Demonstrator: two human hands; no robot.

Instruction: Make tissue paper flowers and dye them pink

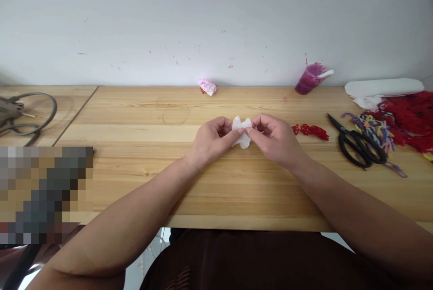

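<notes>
Between my two hands is a crumpled piece of white tissue (242, 139), held just above the middle of the wooden table. My left hand (216, 139) pinches its left side between thumb and fingers. On the other side my right hand (272, 136) grips it the same way, the thumb tips almost meeting. Whether anything lies inside the tissue is hidden. Red yarn (310, 131) lies on the table just right of my right hand. Farther right, black-handled scissors (358, 143) rest with their blades pointing away to the left, over multicoloured yarn pieces (375, 132).
A pink-stained tissue bundle (207, 87) lies by the wall. A cup of purple-pink liquid (309, 80) with a white stick leans there too. At right are a white roll (384, 87) and a red yarn heap (411, 118). A grey cable (50, 109) curls at left.
</notes>
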